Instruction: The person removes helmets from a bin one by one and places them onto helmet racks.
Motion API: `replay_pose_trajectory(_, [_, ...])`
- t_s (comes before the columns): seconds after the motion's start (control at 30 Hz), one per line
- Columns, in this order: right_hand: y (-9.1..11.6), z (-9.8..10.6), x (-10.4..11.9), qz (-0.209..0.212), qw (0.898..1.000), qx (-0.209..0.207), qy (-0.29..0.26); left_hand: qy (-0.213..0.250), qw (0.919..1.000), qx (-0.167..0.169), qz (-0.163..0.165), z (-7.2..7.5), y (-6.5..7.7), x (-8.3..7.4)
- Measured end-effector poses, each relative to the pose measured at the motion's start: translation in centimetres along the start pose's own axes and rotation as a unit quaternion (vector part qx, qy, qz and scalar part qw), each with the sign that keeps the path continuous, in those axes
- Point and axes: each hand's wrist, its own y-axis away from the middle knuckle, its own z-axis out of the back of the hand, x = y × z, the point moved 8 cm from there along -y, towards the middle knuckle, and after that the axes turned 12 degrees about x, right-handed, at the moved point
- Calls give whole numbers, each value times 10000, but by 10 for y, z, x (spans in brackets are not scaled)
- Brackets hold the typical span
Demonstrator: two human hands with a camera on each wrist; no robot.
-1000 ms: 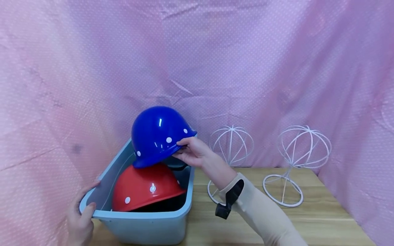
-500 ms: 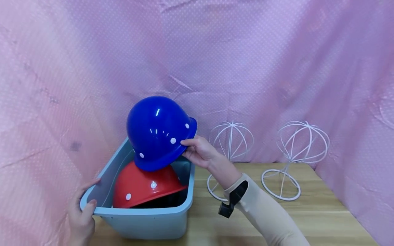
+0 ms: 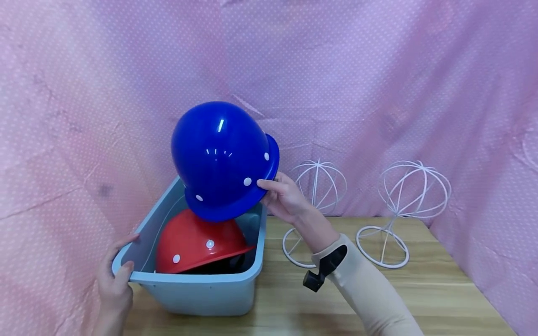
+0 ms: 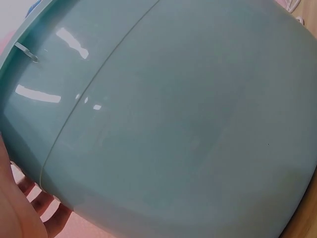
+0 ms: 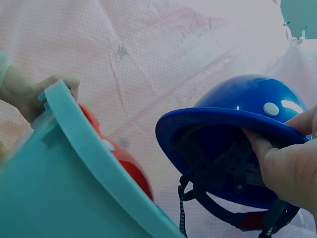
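Observation:
My right hand (image 3: 286, 198) pinches the brim of a blue hard hat (image 3: 218, 158), thumb on the outside and fingers under the edge. The hat is tilted over the open bin. From the right wrist view, its dark inner harness and chin strap (image 5: 218, 210) hang below the brim. With my left hand (image 3: 115, 280) I grip the near left corner of the light blue plastic bin (image 3: 201, 296). A red hard hat (image 3: 197, 242) leans inside the bin, partly overlapped by the blue one in the head view. The left wrist view is filled mostly by the bin's outer wall (image 4: 173, 124).
Two white wire stands, one nearer (image 3: 318, 186) and one farther right (image 3: 414, 189), have cage-like round tops and ring bases on the wooden table (image 3: 437, 298). Pink dotted cloth (image 3: 336, 70) hangs behind and at both sides.
My right hand has raised the blue hard hat up out of the bin, slightly to the right, and its crown has tipped toward me. My left hand keeps its grip on the corner.

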Motion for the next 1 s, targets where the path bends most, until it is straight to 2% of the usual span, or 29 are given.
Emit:
replay_pose_trajectory(0.13, [4, -5, 9, 127, 9997, 179, 46, -292, 9995, -20, 100, 3, 1, 0])
replay_pose_trajectory(0.3, [8, -4, 24, 255, 9994, 176, 151, -545, 9985, -31, 5, 0, -1, 3])
replay_pose_trajectory(0.37, [11, -3, 28, 290, 9993, 185, 156, -537, 9985, -69, 34, -1, 1, 5])
replay_pose_trajectory(0.57, [24, 3, 39, 460, 9982, 349, 152, -12, 9999, -48, 129, -8, 5, 11])
replay_pose_trajectory(0.77, [27, 7, 54, 638, 9970, 407, 185, 282, 9995, -132, -37, -9, 4, 9])
replay_pose_trajectory(1.0, [37, 16, 76, 993, 9946, 226, 217, -92, 9999, -60, -21, -13, 0, 8])
